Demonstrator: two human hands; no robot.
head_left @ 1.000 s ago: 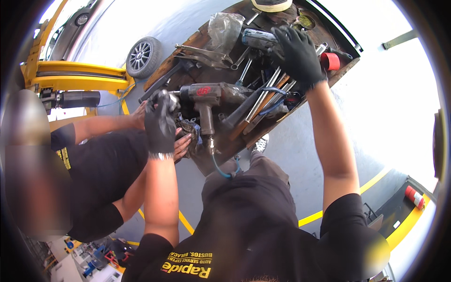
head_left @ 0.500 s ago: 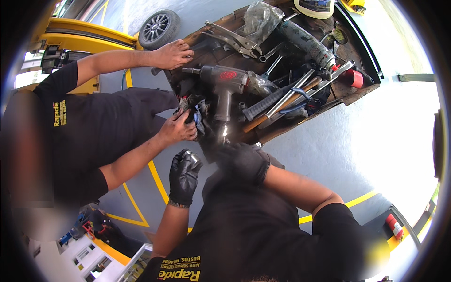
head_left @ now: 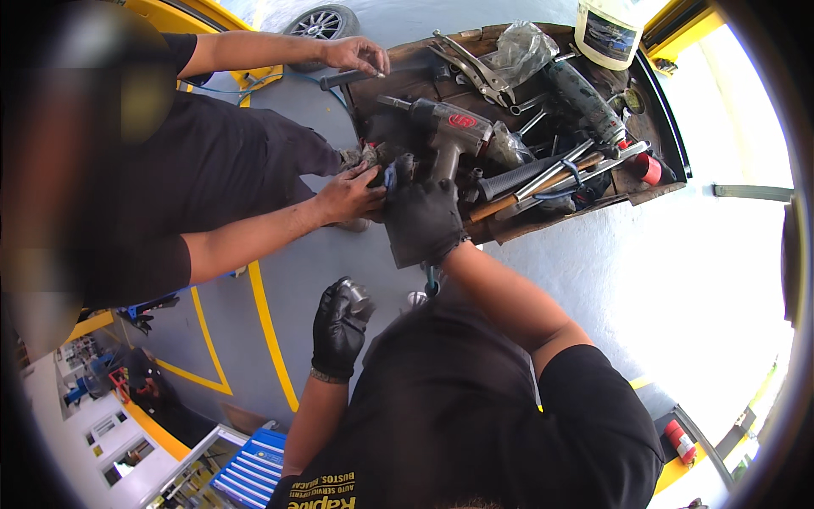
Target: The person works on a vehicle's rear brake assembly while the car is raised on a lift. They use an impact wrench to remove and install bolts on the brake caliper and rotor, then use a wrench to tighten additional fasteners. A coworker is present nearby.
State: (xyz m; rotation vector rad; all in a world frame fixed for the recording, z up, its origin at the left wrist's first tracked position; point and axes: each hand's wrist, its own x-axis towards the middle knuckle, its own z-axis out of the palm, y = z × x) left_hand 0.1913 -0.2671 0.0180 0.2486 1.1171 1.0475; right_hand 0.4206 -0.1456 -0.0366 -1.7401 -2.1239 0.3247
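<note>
My left hand (head_left: 337,335), in a black glove, is closed around a shiny metal socket (head_left: 357,295) in front of my torso. My right hand (head_left: 426,222), also gloved in black, covers the lower handle of a grey pistol-shaped impact wrench (head_left: 454,131) and appears closed on it; some fingers are hidden. The wrench lies on a brown, worn work surface (head_left: 500,42), its nose toward the left. Below my right hand hangs a short piece of teal hose (head_left: 432,280). A co-worker's hand (head_left: 349,195) is beside my right hand, at some dark crumpled cloth.
Right of the wrench lie locking pliers (head_left: 475,69), a plastic bag (head_left: 521,53), a spray can (head_left: 585,103) and several long-handled tools (head_left: 543,182). A white tub (head_left: 607,36) stands behind. The co-worker's other hand (head_left: 358,56) hovers over a dark bar (head_left: 381,73). A wheel (head_left: 322,32) lies beyond.
My right hand has moved up and forward onto the wrench's handle. My left hand still holds the socket. The co-worker's upper hand has lifted off the dark bar. The whole view has shifted.
</note>
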